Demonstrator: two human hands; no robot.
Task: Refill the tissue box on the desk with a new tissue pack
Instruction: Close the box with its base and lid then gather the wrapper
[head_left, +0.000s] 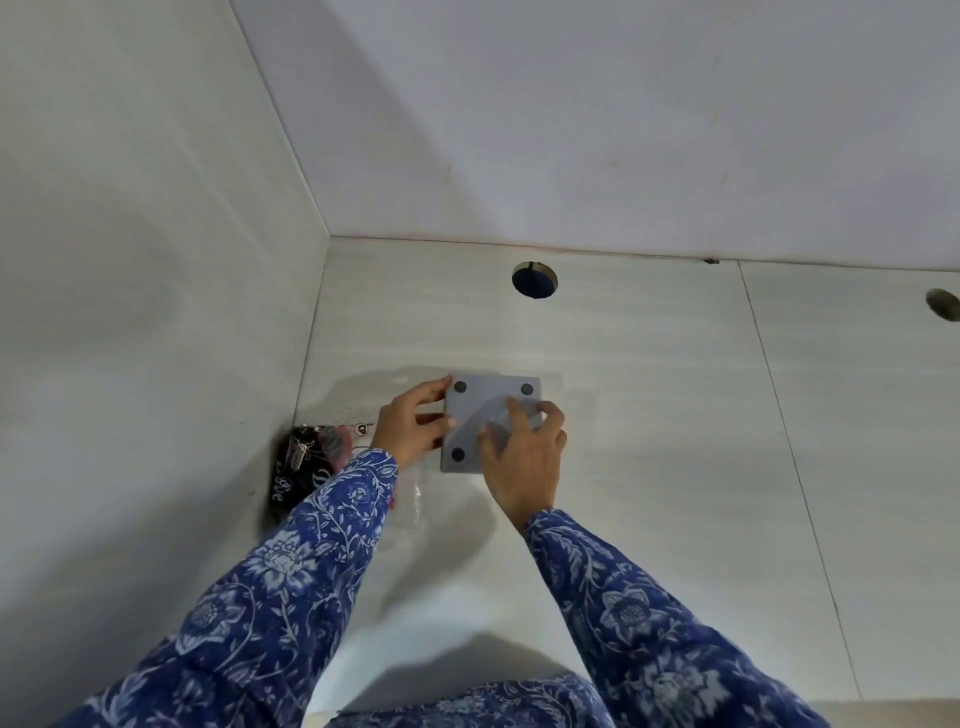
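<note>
Nearest the camera, two blue floral sleeves (291, 571) reach out over the pale worktop (649, 441).

The right hand (524, 457) lies over the near right part of the box (485, 410), a grey square turned bottom up, with three dark feet showing at its corners and the fourth hidden under the hand. Its fingers (540, 410) are curled against something clear on the base, perhaps a film or a cover; what it is cannot be told, nor whether they truly grip it. The left hand (410, 421) is at the box's left edge, fingers (436, 389) pressed on the side and top corner, steadying it rather than closed around it.

Just left of that hand, partly hidden by the sleeve, a dark printed pack (296, 462) with clear wrapping lies against the side wall (130, 260). This is probably the new tissue pack, and it looks unopened. More clear film seems to lie on the worktop near the box.

Farther off is a round cable hole (534, 279), then the back wall.

The risks, as I judge them: the base may pop loose suddenly if pried from one side only, so the box could skid on the smooth worktop. Loose film under it would make that worse. The pack sits out of easy sight and could be knocked by the left sleeve.
</note>
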